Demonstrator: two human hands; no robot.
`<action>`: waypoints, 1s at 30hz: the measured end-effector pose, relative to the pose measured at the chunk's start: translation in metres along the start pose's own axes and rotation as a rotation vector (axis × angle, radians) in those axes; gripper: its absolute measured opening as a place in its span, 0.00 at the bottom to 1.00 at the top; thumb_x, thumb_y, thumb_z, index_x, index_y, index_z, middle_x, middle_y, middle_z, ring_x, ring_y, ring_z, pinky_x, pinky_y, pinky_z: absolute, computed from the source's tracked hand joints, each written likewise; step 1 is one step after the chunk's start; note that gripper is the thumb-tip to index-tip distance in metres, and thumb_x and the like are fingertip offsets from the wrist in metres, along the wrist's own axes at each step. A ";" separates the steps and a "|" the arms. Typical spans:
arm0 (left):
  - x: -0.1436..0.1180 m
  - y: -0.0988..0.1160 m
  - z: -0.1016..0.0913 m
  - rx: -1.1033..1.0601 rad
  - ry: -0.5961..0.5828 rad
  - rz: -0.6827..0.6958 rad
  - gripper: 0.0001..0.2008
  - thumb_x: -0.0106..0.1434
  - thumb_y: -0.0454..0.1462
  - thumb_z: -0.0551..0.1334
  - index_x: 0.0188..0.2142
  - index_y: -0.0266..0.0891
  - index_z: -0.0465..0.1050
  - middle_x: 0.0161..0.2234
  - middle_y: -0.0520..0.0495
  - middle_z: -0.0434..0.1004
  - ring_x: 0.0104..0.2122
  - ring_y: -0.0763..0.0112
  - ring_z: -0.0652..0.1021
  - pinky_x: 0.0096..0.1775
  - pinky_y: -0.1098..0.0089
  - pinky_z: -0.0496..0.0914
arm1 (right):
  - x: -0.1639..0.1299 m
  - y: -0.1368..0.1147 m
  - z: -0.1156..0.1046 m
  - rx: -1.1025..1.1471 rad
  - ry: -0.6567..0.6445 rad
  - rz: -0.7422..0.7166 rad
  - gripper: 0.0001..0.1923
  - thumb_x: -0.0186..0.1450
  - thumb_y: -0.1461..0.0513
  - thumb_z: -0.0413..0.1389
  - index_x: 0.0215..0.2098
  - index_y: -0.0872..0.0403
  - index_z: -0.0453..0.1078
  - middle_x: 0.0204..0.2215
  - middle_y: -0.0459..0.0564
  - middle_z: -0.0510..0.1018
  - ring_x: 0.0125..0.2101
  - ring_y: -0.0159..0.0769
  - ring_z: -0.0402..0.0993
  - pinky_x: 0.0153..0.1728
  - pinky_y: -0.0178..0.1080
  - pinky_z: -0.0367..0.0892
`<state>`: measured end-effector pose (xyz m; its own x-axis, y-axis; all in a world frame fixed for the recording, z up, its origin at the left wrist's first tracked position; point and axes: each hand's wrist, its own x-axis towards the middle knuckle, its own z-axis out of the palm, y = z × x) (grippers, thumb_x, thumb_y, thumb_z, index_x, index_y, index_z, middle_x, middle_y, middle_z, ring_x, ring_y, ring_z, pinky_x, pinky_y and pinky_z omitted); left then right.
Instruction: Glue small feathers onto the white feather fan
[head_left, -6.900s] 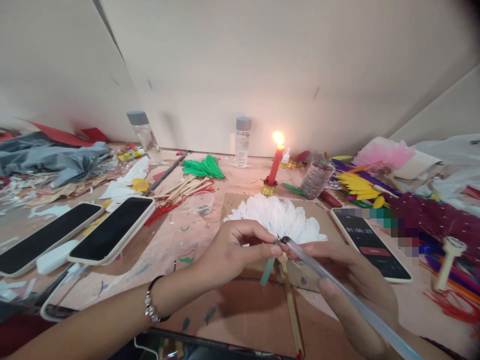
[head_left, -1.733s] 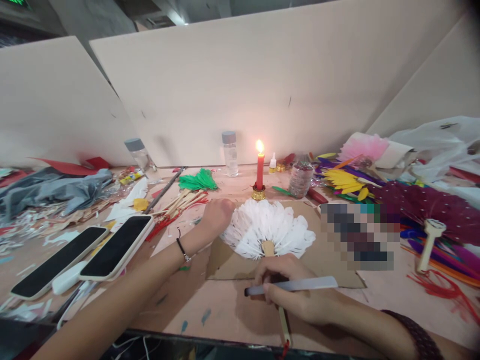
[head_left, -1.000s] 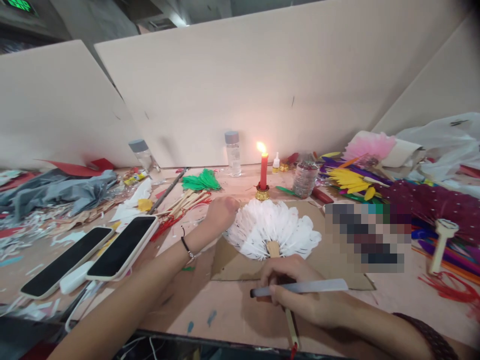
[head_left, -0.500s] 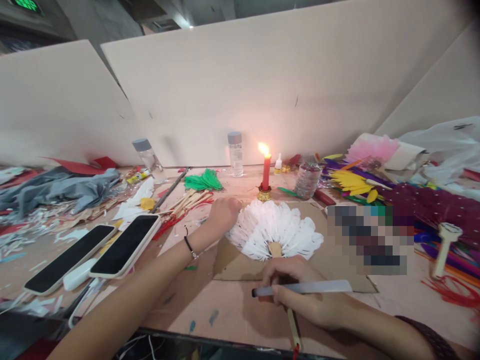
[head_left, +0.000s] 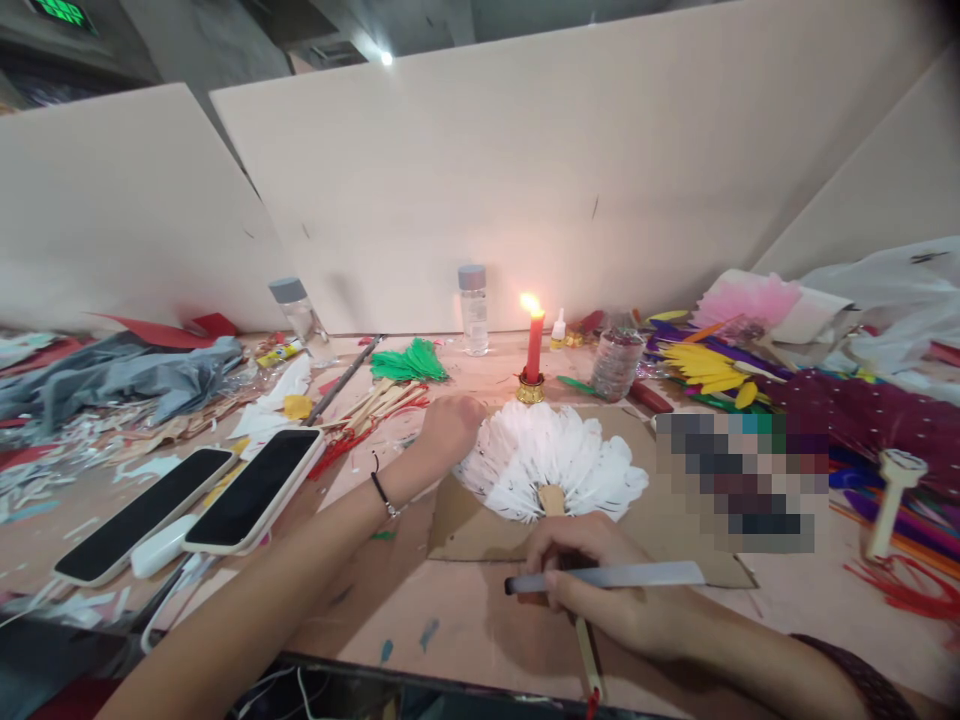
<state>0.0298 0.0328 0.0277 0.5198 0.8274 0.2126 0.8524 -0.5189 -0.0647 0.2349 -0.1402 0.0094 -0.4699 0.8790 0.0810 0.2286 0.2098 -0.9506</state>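
A white feather fan [head_left: 559, 455] lies on a brown cardboard sheet [head_left: 480, 545], its wooden handle [head_left: 586, 650] toward me. My left hand [head_left: 452, 430] is curled at the fan's upper left edge, touching the feathers; its fingertips are hidden. Over the handle, my right hand [head_left: 592, 570] grips a translucent white glue stick [head_left: 645, 574] whose left tip is blackened. The stick lies roughly level, apart from the feathers. Just beyond the fan, a lit red candle [head_left: 535, 345] stands in a gold holder [head_left: 530, 388].
Two phones [head_left: 255, 490] lie at left near paper scraps. Behind are green feathers [head_left: 410, 360], a capped bottle [head_left: 473, 310], a small dropper bottle [head_left: 558, 330] and a crumpled clear bottle [head_left: 617, 357]. Yellow feathers [head_left: 705, 368] and a handle with red tassel [head_left: 892, 500] lie right.
Both hands, the fan and the glue stick hold their places. The whole view has shifted very slightly.
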 end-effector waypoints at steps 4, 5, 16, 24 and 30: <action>0.000 -0.001 0.002 -0.002 0.013 0.006 0.15 0.66 0.29 0.55 0.31 0.32 0.82 0.28 0.37 0.81 0.26 0.61 0.74 0.31 0.64 0.60 | 0.000 0.000 0.000 -0.018 -0.001 0.019 0.11 0.65 0.55 0.60 0.33 0.54 0.79 0.27 0.48 0.81 0.29 0.37 0.74 0.30 0.36 0.64; 0.000 -0.002 0.003 -0.002 0.016 0.007 0.16 0.66 0.29 0.55 0.31 0.33 0.82 0.28 0.37 0.81 0.26 0.62 0.74 0.30 0.64 0.59 | 0.000 0.000 0.000 -0.021 0.001 0.016 0.11 0.65 0.55 0.60 0.33 0.54 0.79 0.27 0.48 0.81 0.29 0.37 0.74 0.30 0.36 0.64; 0.002 -0.006 0.009 0.028 0.019 0.026 0.14 0.65 0.29 0.57 0.31 0.33 0.83 0.30 0.35 0.82 0.31 0.58 0.79 0.33 0.64 0.65 | 0.000 -0.003 -0.001 -0.032 -0.024 0.014 0.09 0.64 0.58 0.57 0.33 0.54 0.77 0.28 0.49 0.79 0.29 0.38 0.73 0.31 0.37 0.63; 0.002 -0.013 0.009 0.030 -0.015 0.064 0.14 0.63 0.27 0.58 0.36 0.33 0.84 0.36 0.34 0.85 0.36 0.56 0.82 0.39 0.63 0.71 | 0.000 -0.008 0.000 -0.047 0.001 0.035 0.10 0.64 0.55 0.57 0.30 0.52 0.74 0.28 0.49 0.78 0.31 0.40 0.73 0.33 0.39 0.63; 0.004 -0.019 0.012 0.034 -0.035 0.089 0.12 0.63 0.28 0.58 0.34 0.32 0.83 0.35 0.32 0.84 0.36 0.54 0.82 0.38 0.62 0.71 | 0.000 -0.005 0.002 -0.038 0.001 0.041 0.10 0.64 0.55 0.58 0.31 0.52 0.75 0.27 0.48 0.78 0.31 0.40 0.73 0.33 0.40 0.64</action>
<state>0.0163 0.0480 0.0182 0.5949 0.7855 0.1707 0.8038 -0.5836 -0.1155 0.2321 -0.1426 0.0137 -0.4589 0.8875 0.0425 0.2802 0.1899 -0.9410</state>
